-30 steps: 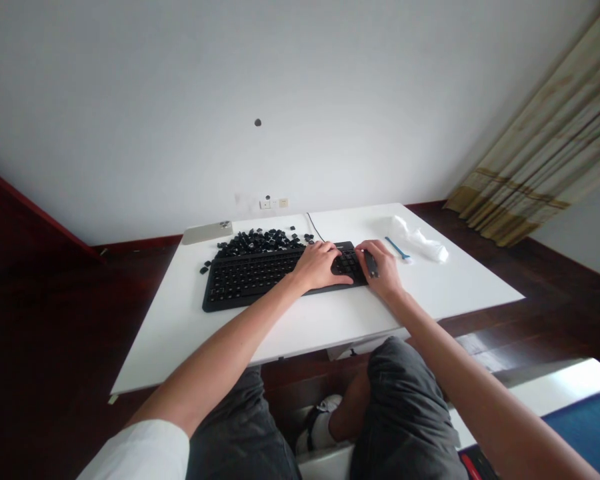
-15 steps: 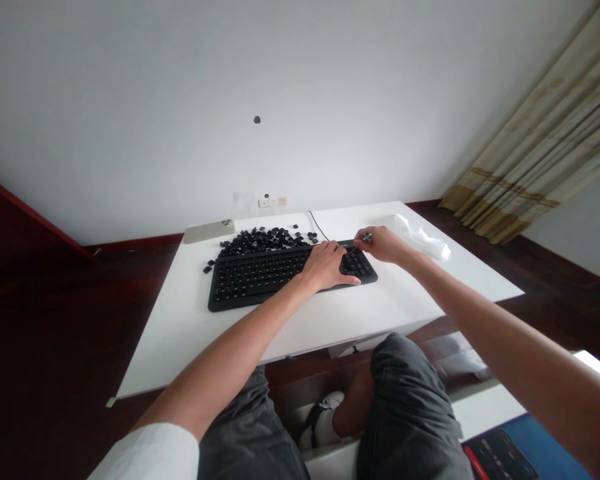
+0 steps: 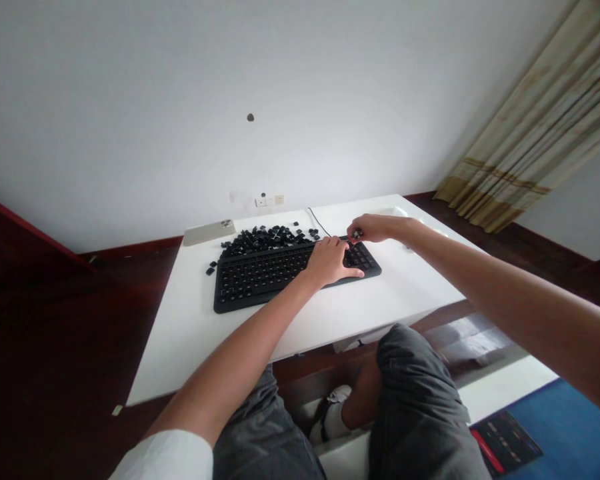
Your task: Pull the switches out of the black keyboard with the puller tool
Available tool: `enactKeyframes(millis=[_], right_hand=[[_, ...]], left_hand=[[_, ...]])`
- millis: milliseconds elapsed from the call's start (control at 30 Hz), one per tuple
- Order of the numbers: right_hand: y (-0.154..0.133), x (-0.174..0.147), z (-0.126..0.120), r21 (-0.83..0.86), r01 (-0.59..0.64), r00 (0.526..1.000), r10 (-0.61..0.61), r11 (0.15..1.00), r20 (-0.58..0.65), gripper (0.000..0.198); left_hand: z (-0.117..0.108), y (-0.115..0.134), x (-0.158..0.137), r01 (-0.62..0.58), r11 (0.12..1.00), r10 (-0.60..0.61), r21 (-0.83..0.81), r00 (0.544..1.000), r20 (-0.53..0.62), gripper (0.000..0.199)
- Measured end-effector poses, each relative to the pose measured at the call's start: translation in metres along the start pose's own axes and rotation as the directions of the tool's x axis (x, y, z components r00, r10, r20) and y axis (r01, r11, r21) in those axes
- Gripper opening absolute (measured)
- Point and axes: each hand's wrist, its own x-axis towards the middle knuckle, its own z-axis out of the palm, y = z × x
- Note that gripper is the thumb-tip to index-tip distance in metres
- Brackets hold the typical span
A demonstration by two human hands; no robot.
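A black keyboard [image 3: 260,275] lies on the white table, many of its key positions showing bare switches. My left hand [image 3: 327,262] lies over its right part, fingers toward the back and thumb stretched out, pressing on it without grasping. My right hand [image 3: 373,228] is closed at the keyboard's back right edge, around what looks like a small keycap puller [image 3: 357,233]. Only its dark end with a pale pattern shows; the fingers hide the rest. Behind the keyboard lies a heap of loose black keycaps [image 3: 265,240].
A pale phone [image 3: 209,232] lies at the table's back left. The keyboard's cable [image 3: 319,221] runs toward the wall. White plastic [image 3: 399,212] is partly hidden behind my right arm. A blue box [image 3: 565,427] sits at lower right, beside my knee.
My right hand has shifted slightly left and tipped over above the keyboard's back edge, its forearm raised. My left hand remains on the keyboard. The whole view has shifted slightly.
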Motion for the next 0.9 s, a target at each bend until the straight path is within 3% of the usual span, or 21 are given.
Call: enactKeyframes(millis=[133, 267, 467, 567, 900], right_hand=[[-0.016, -0.014, 0.006, -0.060, 0.019, 0.997, -0.023, 0.998, -0.068, 0.029], [-0.024, -0.021, 0.013, -0.102, 0.012, 0.991, -0.026, 0.995, -0.134, 0.028], [0.000, -0.012, 0.021, 0.082, -0.030, 0.993, 0.039, 0.996, -0.108, 0.010], [0.010, -0.011, 0.027, 0.164, -0.017, 0.995, 0.033, 0.986, -0.097, 0.015], [0.011, -0.016, 0.030, 0.118, 0.010, 0.990, 0.007, 0.993, -0.143, 0.012]], left_hand=[[-0.003, 0.001, 0.000, -0.003, 1.000, 0.003, 0.029, 1.000, -0.001, 0.078], [-0.004, 0.002, 0.000, -0.003, 0.999, 0.003, 0.041, 1.000, 0.004, 0.076], [-0.005, 0.002, 0.000, 0.027, 1.000, -0.027, 0.001, 1.000, -0.004, 0.071], [-0.005, 0.002, 0.000, 0.027, 1.000, -0.027, 0.002, 1.000, 0.008, 0.070], [-0.002, 0.000, 0.002, 0.050, 0.998, -0.049, -0.036, 0.998, 0.035, 0.073]])
